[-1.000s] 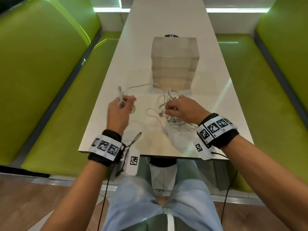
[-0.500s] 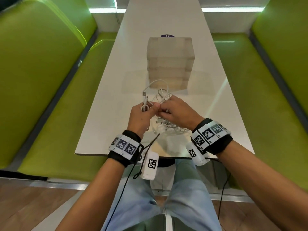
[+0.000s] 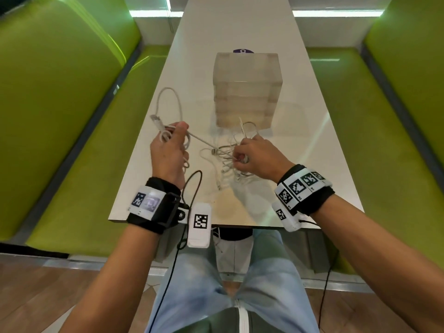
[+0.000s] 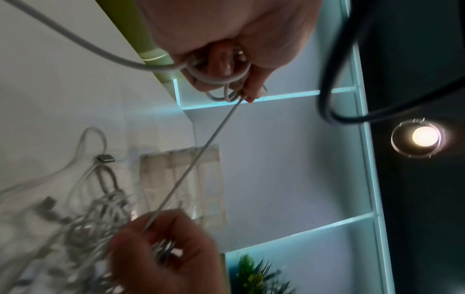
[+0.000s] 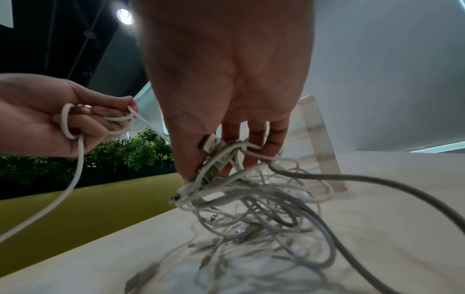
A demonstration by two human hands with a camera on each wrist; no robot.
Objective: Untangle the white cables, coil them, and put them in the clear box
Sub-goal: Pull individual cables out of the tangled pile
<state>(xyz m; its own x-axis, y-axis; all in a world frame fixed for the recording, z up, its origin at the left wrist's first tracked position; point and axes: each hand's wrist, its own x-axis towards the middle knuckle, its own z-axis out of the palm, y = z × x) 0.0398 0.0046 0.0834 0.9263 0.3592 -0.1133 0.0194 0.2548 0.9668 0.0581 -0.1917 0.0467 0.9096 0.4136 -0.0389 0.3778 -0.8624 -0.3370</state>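
Observation:
A tangle of white cables lies on the white table in front of the clear box. My left hand grips a few small loops of one white cable, with a larger loop arching beyond it. From those loops a strand runs taut to my right hand, which pinches the tangle and its plugs just above the table.
Green bench seats flank the narrow table. A purple disc sits behind the box. A black wrist-camera lead hangs near the table's front edge. Green plants stand beyond the left bench.
The hands met over the tangle half a second ago. Since then my left hand has pulled away to the left, drawing one cable taut, while my right hand stays on the tangle.

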